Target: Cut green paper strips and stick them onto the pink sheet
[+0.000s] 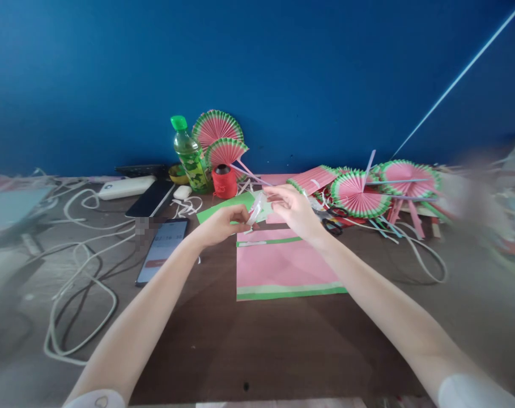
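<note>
My left hand (228, 224) is closed, its thumb and fingers pinching a shiny roll of transparent tape (256, 209). From the other side, my right hand (294, 211) has bent fingers at the tape's upper edge; the exact contact is too small to make out. Below both hands lies pink paper (278, 266) with green and pale strips along its edges. A narrow white piece (252, 243) rests on its upper green strip. Green paper (215, 211) is partly hidden behind my left hand.
Behind stand a green-capped bottle (189, 156), a red thread spool (224, 181) and a folded paper fan (218, 129). More paper fans (361, 194) pile up at right, near black scissors (332, 226). A phone (162, 252) and looping white cables (113, 300) lie at left.
</note>
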`<state>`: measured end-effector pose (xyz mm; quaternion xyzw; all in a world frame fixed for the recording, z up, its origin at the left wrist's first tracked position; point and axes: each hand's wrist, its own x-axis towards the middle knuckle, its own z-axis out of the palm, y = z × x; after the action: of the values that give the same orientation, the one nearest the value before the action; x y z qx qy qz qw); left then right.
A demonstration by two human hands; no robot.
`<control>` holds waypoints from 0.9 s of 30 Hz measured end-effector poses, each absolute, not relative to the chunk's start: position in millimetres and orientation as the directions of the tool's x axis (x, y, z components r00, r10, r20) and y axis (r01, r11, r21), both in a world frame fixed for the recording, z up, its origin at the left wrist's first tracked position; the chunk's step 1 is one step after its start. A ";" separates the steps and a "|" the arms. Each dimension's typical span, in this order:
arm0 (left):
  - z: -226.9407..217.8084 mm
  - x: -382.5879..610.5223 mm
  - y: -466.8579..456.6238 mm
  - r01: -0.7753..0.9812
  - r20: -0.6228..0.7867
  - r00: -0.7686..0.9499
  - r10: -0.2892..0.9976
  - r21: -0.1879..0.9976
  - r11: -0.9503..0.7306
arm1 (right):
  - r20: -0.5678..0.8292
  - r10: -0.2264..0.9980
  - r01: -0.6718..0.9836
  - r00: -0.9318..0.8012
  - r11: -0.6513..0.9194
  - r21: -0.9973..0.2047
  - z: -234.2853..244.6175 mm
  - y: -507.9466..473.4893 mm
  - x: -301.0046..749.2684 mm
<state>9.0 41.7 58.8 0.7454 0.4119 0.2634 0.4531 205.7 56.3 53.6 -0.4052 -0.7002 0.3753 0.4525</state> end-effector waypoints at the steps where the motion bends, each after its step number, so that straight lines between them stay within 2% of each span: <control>1: 58.3 9.0 42.0 0.393 0.017 0.519 0.854 0.883 -0.256 | 0.331 0.905 0.221 -0.265 0.391 -0.893 53.8 56.6 206.1; 6: 56.7 10.3 41.9 0.460 0.018 0.523 0.852 0.835 -0.300 | 0.328 0.908 0.116 -0.261 0.367 -0.923 59.4 54.8 205.9; 11: 55.0 11.5 41.9 0.566 0.037 0.476 0.879 0.752 -0.338 | 0.232 0.945 0.036 -0.231 0.246 -0.968 60.7 57.5 207.6; 21: 52.1 11.9 41.7 0.706 0.039 0.401 0.915 0.624 -0.336 | 0.204 0.972 0.129 -0.119 0.219 -0.967 55.7 66.3 215.1; 24: 51.5 10.0 43.6 0.672 0.033 0.419 0.907 0.660 -0.335 | 0.231 0.958 0.162 -0.172 0.259 -0.952 61.3 66.4 220.4; 27: 51.9 8.6 44.4 0.616 0.002 0.445 0.895 0.726 -0.307 | 0.250 0.936 0.275 -0.248 0.316 -0.908 66.7 66.1 225.9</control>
<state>8.6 44.4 51.9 0.7812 0.4836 0.2086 0.3352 225.9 66.1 66.7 -0.4393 -0.6890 0.3862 0.4280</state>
